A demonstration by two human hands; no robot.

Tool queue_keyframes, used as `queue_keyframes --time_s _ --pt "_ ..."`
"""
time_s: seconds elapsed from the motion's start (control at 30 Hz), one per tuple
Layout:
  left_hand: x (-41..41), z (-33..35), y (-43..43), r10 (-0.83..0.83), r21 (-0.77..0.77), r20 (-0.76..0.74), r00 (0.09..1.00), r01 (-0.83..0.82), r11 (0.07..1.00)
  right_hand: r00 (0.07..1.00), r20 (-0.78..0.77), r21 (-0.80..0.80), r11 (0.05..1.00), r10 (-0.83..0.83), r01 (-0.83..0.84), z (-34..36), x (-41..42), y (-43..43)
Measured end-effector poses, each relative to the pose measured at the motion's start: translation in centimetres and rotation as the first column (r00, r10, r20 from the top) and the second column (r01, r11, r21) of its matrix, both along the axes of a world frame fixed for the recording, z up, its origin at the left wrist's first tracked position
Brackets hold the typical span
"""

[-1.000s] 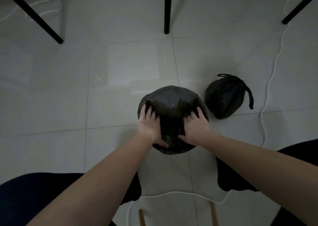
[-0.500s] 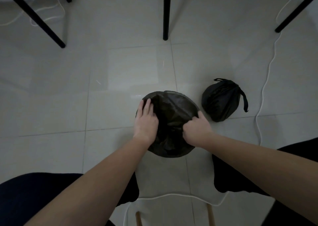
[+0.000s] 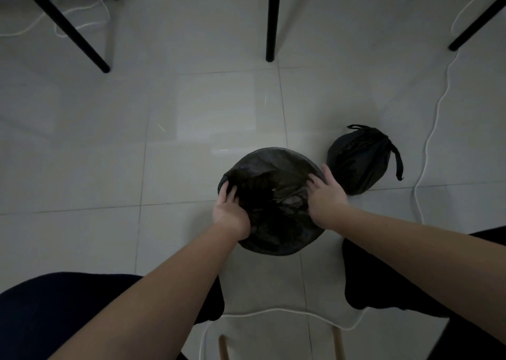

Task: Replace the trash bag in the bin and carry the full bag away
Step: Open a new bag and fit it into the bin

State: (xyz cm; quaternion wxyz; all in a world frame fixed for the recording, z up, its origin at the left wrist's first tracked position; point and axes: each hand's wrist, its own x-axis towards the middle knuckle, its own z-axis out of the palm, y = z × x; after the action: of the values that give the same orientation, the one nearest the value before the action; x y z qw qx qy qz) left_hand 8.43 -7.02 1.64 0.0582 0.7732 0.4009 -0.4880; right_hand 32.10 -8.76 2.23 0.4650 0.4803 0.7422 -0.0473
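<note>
A small round bin (image 3: 273, 246) stands on the tiled floor between my knees, covered by a fresh black trash bag (image 3: 273, 173) stretched over its rim. My left hand (image 3: 228, 211) grips the bag at the rim's left side, fingers curled over the edge. My right hand (image 3: 325, 198) lies on the bag at the right side, fingers spread over the plastic. The full black bag (image 3: 356, 162), tied at the top with a loose handle hanging down its right side, sits on the floor just right of the bin.
Black furniture legs stand at the far left (image 3: 63, 25), far middle (image 3: 272, 19) and far right (image 3: 476, 19). A white cable (image 3: 427, 140) runs down the floor right of the full bag and loops under my legs. Wooden chair legs (image 3: 223, 348) show at the bottom.
Both hands have shifted outward from the bin's near middle to its left and right rim. My right hand has opened from a pinch to spread fingers.
</note>
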Motion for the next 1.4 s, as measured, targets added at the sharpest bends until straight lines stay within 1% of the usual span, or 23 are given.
queue_keyframes --time_s 0.03,0.1,0.2,0.27,0.33,0.43,0.47,0.53,0.57,0.63,0.7,0.77,0.8,0.87,0.93,1.0,1.07,1.1,1.17,1.2,1.27,1.33,1.4 --pt "0.2 0.1 0.2 -0.003 0.003 0.009 1.000 0.003 1.000 0.999 -0.037 0.037 0.999 -0.005 0.006 0.2 0.0 -0.2" --pt "0.7 0.2 0.3 0.002 0.016 0.079 0.997 -0.003 1.000 0.976 -0.217 0.168 0.986 0.030 0.007 0.6 -0.1 -0.6" --pt "1.7 -0.1 -0.4 0.105 -0.023 0.274 0.956 -0.103 0.994 0.883 -0.429 0.356 0.934 0.192 -0.030 0.8 -0.1 -0.4" --pt "2.3 -0.5 -1.0 0.179 -0.048 0.361 0.915 -0.173 0.984 0.833 -0.507 0.326 0.944 0.223 -0.054 0.1 -0.3 0.0" --pt "2.5 -1.1 -1.7 0.205 -0.042 0.384 0.900 -0.204 0.978 0.810 -0.553 0.223 0.971 0.196 -0.084 -1.2 -0.7 0.3" --pt "1.9 -1.9 -2.0 0.207 -0.027 0.295 0.933 -0.209 0.978 0.874 -0.481 0.065 0.997 0.075 -0.049 -2.9 -0.9 0.4" --pt "1.5 -2.0 -2.0 0.172 -0.019 0.219 0.960 -0.172 0.985 0.917 -0.399 0.012 1.000 0.019 -0.015 -3.2 -0.7 0.4" --pt "0.9 -1.8 -1.9 0.072 -0.028 0.042 0.997 -0.070 0.997 0.989 -0.145 -0.075 0.997 -0.014 0.004 -3.1 -0.7 0.7" --pt "0.8 -1.4 -1.8 0.027 -0.044 -0.022 0.999 -0.028 0.999 1.000 -0.028 -0.106 0.994 0.002 -0.005 -2.9 -0.8 0.7" --pt "1.0 -0.8 -1.2 -0.025 -0.072 -0.074 0.997 0.020 0.997 0.996 0.082 -0.137 0.990 0.036 -0.025 -2.6 -0.8 0.7" --pt "1.6 -0.6 -0.7 -0.023 -0.098 -0.078 0.997 0.015 0.995 0.997 0.063 -0.127 0.991 0.041 -0.032 -2.0 -1.0 0.6" --pt "2.2 -0.7 -0.4 0.012 -0.138 -0.071 0.997 -0.021 0.990 0.993 -0.110 -0.035 0.998 0.041 -0.045 -1.5 -1.2 0.4" --pt "2.4 -0.6 -0.3 0.035 -0.161 -0.055 0.998 -0.044 0.986 0.973 -0.221 0.048 0.997 0.067 -0.058 -1.3 -1.3 0.3" --pt "3.0 -0.4 -0.2 0.095 -0.173 0.025 0.995 -0.089 0.981 0.924 -0.360 0.193 0.979 0.131 -0.064 -1.2 -1.5 0.3" --pt "3.4 -0.6 -0.3 0.131 -0.101 0.160 0.978 -0.116 0.988 0.868 -0.465 0.268 0.962 0.174 -0.049 -1.8 -1.6 0.4" --pt "3.3 -1.4 -0.7 0.122 -0.002 0.254 0.960 -0.125 0.992 0.840 -0.511 0.239 0.969 0.183 -0.065 -2.8 -1.8 0.4" --pt "2.7 -2.1 -1.1 0.121 0.039 0.237 0.964 -0.134 0.990 0.863 -0.490 0.168 0.985 0.126 -0.048 -3.6 -2.2 0.9" --pt "2.2 -2.4 -1.2 0.125 0.032 0.177 0.976 -0.133 0.991 0.891 -0.446 0.139 0.990 0.081 -0.021 -3.8 -2.3 1.1" --pt "1.6 -2.5 -1.3 0.082 -0.023 0.010 0.997 -0.082 0.996 0.966 -0.257 0.060 0.998 -0.005 0.021 -4.2 -2.2 1.4" --pt "1.4 -2.5 -1.3 0.048 -0.053 -0.046 0.998 -0.051 0.997 0.990 -0.138 0.013 1.000 -0.004 0.006 -4.1 -2.0 1.6" --pt "1.4 -2.4 -1.3 0.017 -0.086 -0.086 0.996 -0.024 0.996 0.999 -0.011 -0.055 0.998 0.039 -0.039 -3.9 -2.0 1.6" --pt "1.5 -2.2 -1.1 0.030 -0.098 -0.063 0.998 -0.036 0.995 0.998 -0.036 -0.050 0.998 0.042 -0.044 -3.4 -2.1 1.4" --pt "1.7 -2.0 -0.8 0.056 -0.136 -0.010 0.998 -0.057 0.989 0.990 -0.133 0.009 0.999 0.036 -0.035 -2.6 -2.3 1.3"
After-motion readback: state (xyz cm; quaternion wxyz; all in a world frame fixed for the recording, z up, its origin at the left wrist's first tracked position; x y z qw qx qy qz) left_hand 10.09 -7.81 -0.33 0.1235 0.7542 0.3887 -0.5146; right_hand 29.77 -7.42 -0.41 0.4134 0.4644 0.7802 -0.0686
